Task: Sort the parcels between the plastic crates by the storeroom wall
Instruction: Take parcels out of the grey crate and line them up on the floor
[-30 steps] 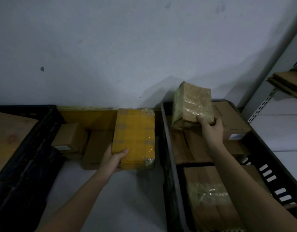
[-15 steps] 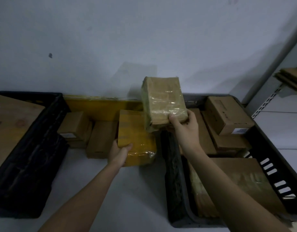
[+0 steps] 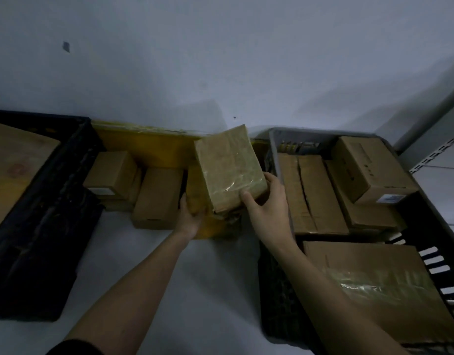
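A tape-wrapped brown parcel is tilted above the floor between the two crates, and my right hand grips its lower right corner. Beneath it lies a yellow parcel, mostly hidden; my left hand holds that one's left edge. The grey crate on the right holds several cardboard boxes. On the left stands a black crate with a flat cardboard sheet inside.
Two small cardboard boxes sit on the floor between the crates, in front of a long yellow package against the wall. A metal shelf upright rises at the far right. Pale floor lies in front.
My right hand has carried the brown parcel left, out of the right crate and down over the yellow parcel. My left hand stays on the yellow parcel.
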`<state>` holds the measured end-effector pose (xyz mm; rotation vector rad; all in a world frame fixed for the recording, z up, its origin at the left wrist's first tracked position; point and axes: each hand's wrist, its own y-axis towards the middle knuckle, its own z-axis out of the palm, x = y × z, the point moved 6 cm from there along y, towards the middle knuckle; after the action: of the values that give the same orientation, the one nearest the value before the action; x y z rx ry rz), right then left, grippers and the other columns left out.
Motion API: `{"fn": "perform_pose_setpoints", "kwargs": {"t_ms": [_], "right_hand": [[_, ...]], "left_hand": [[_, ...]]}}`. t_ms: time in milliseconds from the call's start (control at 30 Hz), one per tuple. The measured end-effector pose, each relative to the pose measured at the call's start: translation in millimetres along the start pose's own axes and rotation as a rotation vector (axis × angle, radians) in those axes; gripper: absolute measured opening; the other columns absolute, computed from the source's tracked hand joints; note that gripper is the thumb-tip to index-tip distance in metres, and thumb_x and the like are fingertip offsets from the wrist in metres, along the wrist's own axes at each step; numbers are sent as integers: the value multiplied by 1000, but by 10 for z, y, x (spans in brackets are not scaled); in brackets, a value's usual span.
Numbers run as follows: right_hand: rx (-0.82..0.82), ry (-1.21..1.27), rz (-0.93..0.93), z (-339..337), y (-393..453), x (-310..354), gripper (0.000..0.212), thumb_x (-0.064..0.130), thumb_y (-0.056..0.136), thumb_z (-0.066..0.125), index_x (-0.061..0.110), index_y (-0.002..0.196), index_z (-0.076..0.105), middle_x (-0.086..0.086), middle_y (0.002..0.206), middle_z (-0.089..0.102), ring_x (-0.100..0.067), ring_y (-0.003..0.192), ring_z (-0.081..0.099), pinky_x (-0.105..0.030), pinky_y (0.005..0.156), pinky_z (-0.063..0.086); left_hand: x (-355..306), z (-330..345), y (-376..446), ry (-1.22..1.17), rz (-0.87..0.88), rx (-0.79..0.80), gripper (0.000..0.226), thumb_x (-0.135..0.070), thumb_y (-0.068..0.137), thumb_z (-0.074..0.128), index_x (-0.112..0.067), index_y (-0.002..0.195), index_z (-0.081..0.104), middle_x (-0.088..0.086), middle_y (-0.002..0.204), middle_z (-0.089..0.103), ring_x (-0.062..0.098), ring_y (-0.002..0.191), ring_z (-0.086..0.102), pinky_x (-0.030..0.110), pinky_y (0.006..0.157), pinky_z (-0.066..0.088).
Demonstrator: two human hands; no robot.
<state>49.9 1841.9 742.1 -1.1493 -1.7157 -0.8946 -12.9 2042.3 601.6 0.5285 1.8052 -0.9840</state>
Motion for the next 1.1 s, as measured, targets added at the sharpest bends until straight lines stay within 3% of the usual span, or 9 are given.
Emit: {"fn": "perform_pose_setpoints", "kwargs": {"t_ms": [100,167,267,367,567,667,733,867,1100], "right_hand": [[13,-34,23,12,18,-8,60,37,92,66,27,143,37,8,130,42,8,101,46,8,68,36],[33,-65,18,11,7,2,60,36,94,65,25,145,36,6,131,41,3,103,44,8,66,35],[71,-79,14,11,-17,28,60,35,95,63,24,146,34,4,135,39,-2,110,42,0,69,36],[115,-79,23,19,-85,55,60,35,95,63,23,146,33,1,137,38,-7,110,43,-18,85,41],[251,-83,-23,119,-248,132,62,37,94,64,20,146,34,-1,133,39,-15,111,49,-32,94,48],[315,35,86,187,-300,71,60,32,92,67,17,143,38,-5,132,46,-23,118,53,-45,100,50],[346,193,209,271,-361,-10,54,27,92,68,15,138,42,-7,131,53,-25,114,58,-47,92,56],[316,414,394,528,-453,-46,39,22,92,68,18,124,46,-9,123,57,-27,106,64,-34,69,63],[270,450,449,1395,-278,-19,50,22,93,67,11,135,41,-10,122,58,-26,102,65,-29,61,61]], "left_hand": [[20,-48,3,136,-51,21,77,-37,99,55,-34,157,6,11,162,13,40,139,33,54,107,40],[12,-134,-38,238,-59,-7,71,-39,100,51,-34,157,9,10,162,8,40,141,28,51,109,37],[-87,-277,-170,332,19,-50,64,-41,101,46,-25,156,18,12,161,16,36,145,22,47,113,29],[-183,-469,-410,454,95,-101,60,-45,102,42,-19,154,28,15,159,25,34,146,22,46,117,24],[-163,-892,-1143,604,178,-196,54,-47,100,43,-22,148,39,12,148,45,29,132,44,44,108,37],[-135,-1107,-1464,671,230,-230,52,-49,98,46,-25,145,46,9,146,47,26,129,45,40,105,40],[-187,-1274,-1583,808,259,-263,55,-53,97,44,-28,146,44,5,150,42,26,135,38,40,108,36],[-392,-1610,-1662,944,334,-344,56,-57,96,44,-32,146,43,-1,148,44,25,136,33,42,107,35],[-532,-2263,-1203,1158,412,-391,49,-52,98,42,-33,143,44,-3,147,43,21,140,27,48,112,27]]}}
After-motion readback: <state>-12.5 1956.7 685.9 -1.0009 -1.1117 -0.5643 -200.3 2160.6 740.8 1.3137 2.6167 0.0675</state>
